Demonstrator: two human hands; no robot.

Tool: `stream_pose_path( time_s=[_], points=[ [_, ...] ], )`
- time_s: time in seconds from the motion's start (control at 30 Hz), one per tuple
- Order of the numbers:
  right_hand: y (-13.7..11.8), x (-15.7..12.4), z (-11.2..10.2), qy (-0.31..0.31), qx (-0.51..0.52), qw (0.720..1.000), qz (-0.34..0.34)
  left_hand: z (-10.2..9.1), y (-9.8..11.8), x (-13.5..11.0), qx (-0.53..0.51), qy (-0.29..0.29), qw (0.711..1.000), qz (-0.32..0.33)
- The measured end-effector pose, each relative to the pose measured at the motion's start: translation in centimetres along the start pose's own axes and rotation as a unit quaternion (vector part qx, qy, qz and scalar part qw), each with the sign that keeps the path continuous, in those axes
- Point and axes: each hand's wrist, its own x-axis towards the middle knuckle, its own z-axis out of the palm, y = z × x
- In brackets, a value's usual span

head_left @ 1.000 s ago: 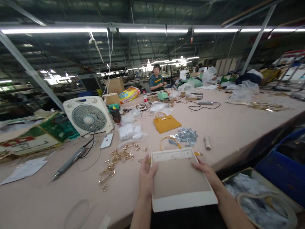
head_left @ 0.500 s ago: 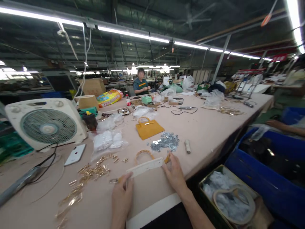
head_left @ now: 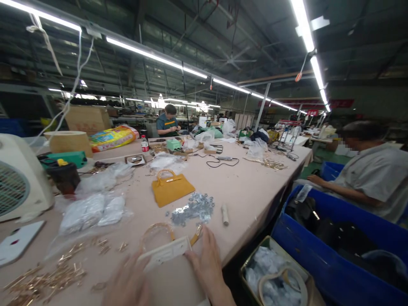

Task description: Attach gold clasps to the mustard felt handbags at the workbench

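A beige bag piece (head_left: 172, 278) with a pale top edge lies in front of me at the table's near side. A mustard handle (head_left: 172, 231) arches from its far edge. My right hand (head_left: 208, 265) is closed on the piece's right edge, the thumb on top, beside a mustard strap (head_left: 196, 235) with a metal end. At the left edge, my left hand (head_left: 127, 282) is smeared by motion; its grip is unclear. Beyond them sit a heap of small silvery metal plates (head_left: 194, 208) and a finished-looking mustard handbag (head_left: 172, 189). Gold-coloured metal fittings (head_left: 47, 276) are scattered to the left.
Left stand a fan (head_left: 19, 182), a white phone (head_left: 19, 242) and plastic bags (head_left: 92, 212). A short pale cylinder (head_left: 225, 214) lies right of the plates. Blue bins (head_left: 287, 221) and a box of wrapped pieces (head_left: 270, 259) flank the table. Two other people sit nearby.
The view has swung right, bringing a seated person on the right into sight. My left hand has shifted on the bag piece and blurred; my right hand still holds its right edge.
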Motion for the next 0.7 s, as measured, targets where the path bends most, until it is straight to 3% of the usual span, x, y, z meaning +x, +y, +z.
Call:
stream_pose_path(
  time_s=[0.07, 0.27, 0.47, 0.57, 0.7],
  points=[
    [0.1, 0.0, -0.1, -0.010, 0.004, 1.000, 0.002, 0.9, 1.2, 0.7, -0.010, -0.041, 0.999, 0.033],
    [0.9, 0.5, -0.6, -0.021, 0.054, 0.998, -0.007, 2.6, 2.4, 1.3, 0.040, -0.084, 0.996, -0.013],
    [2.6, 6.9, -1.7, 0.073, 0.210, 0.975, 0.009, 2.3, 2.5, 1.2, 0.033, -0.084, 0.995, -0.035],
    [3.5, 10.6, -1.6, 0.074, 0.177, 0.981, -0.014, 2.4, 2.5, 1.1, 0.025, -0.073, 0.996, -0.038],
    [4.4, 13.3, -0.7, 0.036, 0.031, 0.996, -0.072, 2.6, 2.3, 1.0, 0.027, -0.075, 0.996, -0.048]
  ],
)
